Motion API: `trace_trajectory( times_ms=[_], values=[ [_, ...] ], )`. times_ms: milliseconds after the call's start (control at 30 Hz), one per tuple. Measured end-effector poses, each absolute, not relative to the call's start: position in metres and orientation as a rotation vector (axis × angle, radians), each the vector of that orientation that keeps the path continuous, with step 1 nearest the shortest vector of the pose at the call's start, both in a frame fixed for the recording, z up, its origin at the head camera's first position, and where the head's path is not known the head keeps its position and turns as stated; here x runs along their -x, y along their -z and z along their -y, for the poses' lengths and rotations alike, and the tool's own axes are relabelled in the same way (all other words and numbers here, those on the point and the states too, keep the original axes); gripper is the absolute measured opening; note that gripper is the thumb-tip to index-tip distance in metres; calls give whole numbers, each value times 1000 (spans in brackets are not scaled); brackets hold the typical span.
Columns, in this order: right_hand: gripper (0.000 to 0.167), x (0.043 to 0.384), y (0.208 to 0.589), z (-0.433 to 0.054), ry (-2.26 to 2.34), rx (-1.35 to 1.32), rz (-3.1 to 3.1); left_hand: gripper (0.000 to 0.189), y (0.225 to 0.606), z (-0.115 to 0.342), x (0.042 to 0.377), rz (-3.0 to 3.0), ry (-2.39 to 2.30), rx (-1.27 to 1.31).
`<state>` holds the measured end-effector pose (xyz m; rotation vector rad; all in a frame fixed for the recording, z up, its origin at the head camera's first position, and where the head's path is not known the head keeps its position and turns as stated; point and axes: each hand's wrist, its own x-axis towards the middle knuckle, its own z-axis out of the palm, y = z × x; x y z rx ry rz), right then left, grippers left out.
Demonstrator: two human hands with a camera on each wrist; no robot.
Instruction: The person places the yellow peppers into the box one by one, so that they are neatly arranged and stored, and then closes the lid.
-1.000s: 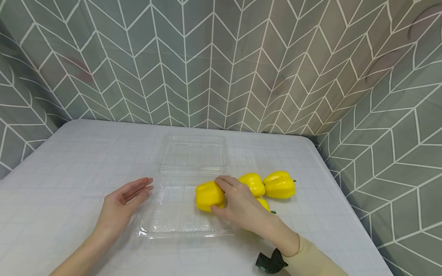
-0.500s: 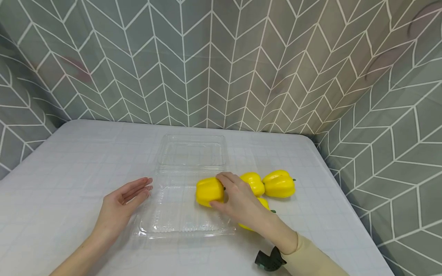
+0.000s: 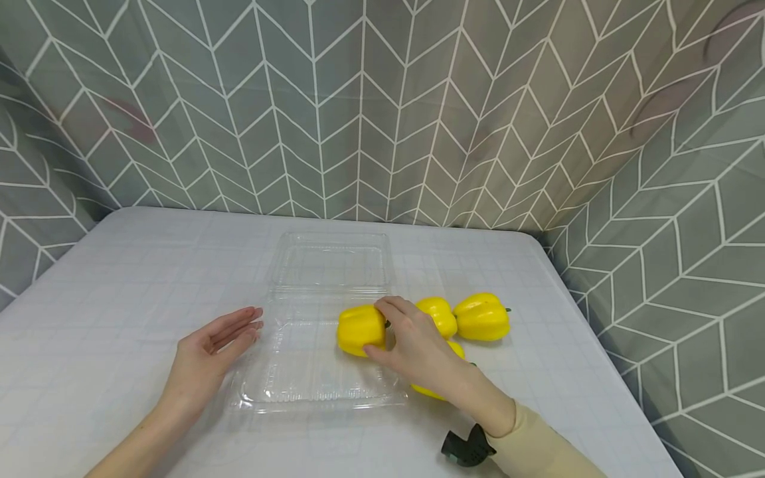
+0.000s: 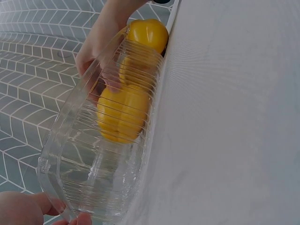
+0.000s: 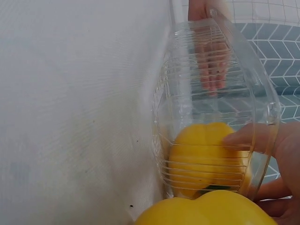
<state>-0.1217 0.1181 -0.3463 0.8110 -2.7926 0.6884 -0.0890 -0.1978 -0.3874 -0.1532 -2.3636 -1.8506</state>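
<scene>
A yellow bell pepper (image 3: 360, 330) lies on its side over the right part of a clear plastic clamshell container (image 3: 305, 378), stem toward the right. My right hand (image 3: 415, 348) grips it from the stem end, thumb on the near side and fingers on the far side. Through the ribbed wall in the left wrist view, the gripped pepper (image 4: 124, 115) shows inside the container, low near its floor. My left hand (image 3: 212, 352) is beside the container's left edge, fingers extended and holding nothing. The container's lid (image 3: 335, 262) lies folded back behind the base.
Right of the container sit two yellow bell peppers, the nearer one (image 3: 438, 315) against the farther one (image 3: 483, 317). Another pepper (image 3: 429, 392) is partly hidden under my right forearm. A black strap mount (image 3: 469, 447) is at the right wrist. Patterned curtain (image 3: 335, 119) stands behind the white table (image 3: 149, 265).
My right hand and the gripped pepper have shifted slightly toward the back of the table. The left hand keeps its place by the container.
</scene>
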Motion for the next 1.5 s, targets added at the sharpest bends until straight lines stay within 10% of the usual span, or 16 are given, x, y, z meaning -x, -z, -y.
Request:
trace_trajectory(
  times_ms=[1500],
  values=[
    [57,121,338,-122,-772,-783,2838,45,386,198,89,2391,1822,146]
  ],
)
